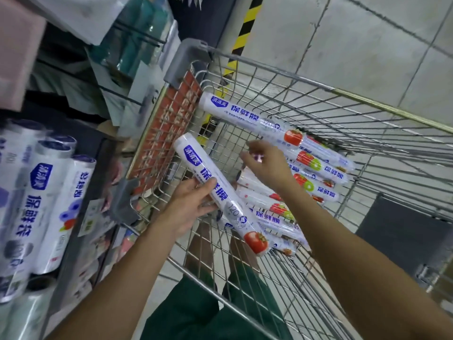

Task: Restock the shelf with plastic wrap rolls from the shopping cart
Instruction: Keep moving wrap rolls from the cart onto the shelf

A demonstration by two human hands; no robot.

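Note:
A wire shopping cart (pixel 318 94) holds several white plastic wrap rolls (pixel 316 165) with blue lettering and fruit pictures, piled along its bottom. My left hand (pixel 193 204) grips one roll (pixel 220 195) around its middle and holds it tilted above the cart's near corner, tomato end toward me. Inside the cart, my right hand (pixel 267 163) hovers over the pile, fingers spread and relaxed, holding nothing. One more roll (pixel 247 116) leans against the cart's far wall. At the left, the shelf (pixel 85 182) carries several upright white rolls (pixel 51 200).
A red sign panel (pixel 169 123) sits in the cart's end wall beside grey plastic corner guards. Higher shelf levels at upper left hold packaged goods on hooks. A yellow-black striped post (pixel 245 28) stands behind the cart. Grey tiled floor lies to the right.

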